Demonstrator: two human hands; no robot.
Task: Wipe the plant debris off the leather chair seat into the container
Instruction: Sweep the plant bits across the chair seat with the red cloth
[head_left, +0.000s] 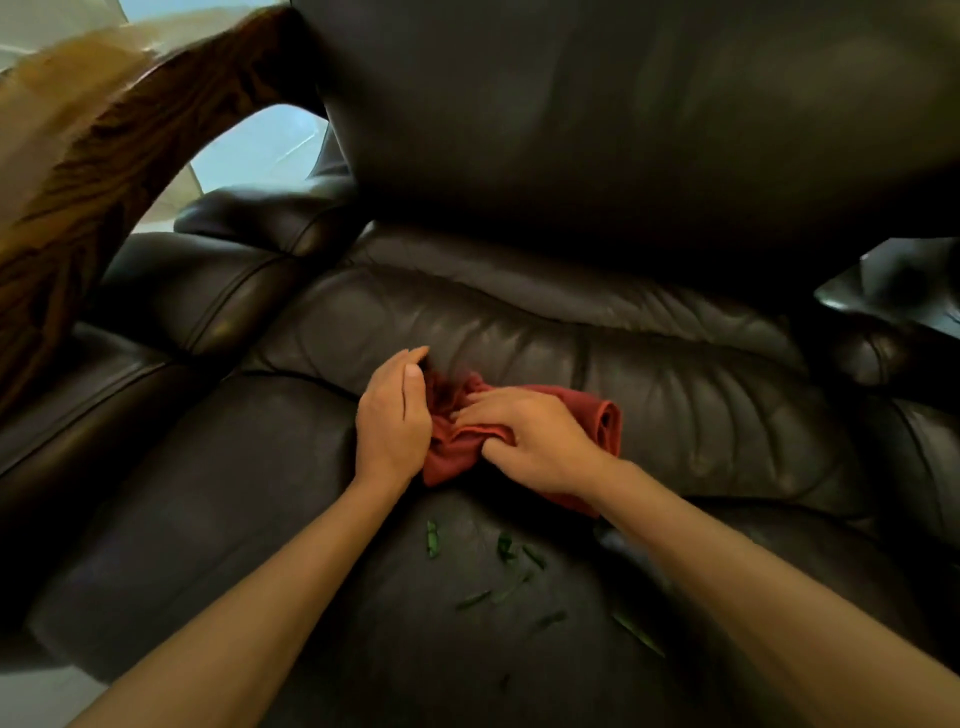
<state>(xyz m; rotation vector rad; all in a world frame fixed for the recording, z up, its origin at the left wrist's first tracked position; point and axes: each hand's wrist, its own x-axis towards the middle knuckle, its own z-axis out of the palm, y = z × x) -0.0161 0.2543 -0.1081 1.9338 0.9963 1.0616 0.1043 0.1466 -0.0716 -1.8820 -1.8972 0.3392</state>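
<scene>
Mid-wipe, by the look of it: gathering stage, with debris not yet cleared. Right hand (524, 441) closed over a bunched red cloth (602, 415) at the seat's middle, fingers pinching its folds. Left hand (393, 415) touching the cloth's 9 o'clock edge, fingers together and cupped but gripping nothing, set on edge like a backstop.

Green debris (511, 551) scattered on the seat (727, 415) toward 6 o'clock of the cloth, between the forearms: short leaf scraps and slim stems, loose and apart, one longer sliver out at 5 o'clock. No container in view, so the tipping point cannot be told.

Next move, likely: drawing the cloth toward 6 o'clock over the scraps, herding them to the front edge. Calls for light, flat pressure; creases in the dark leather could trap small bits.
</scene>
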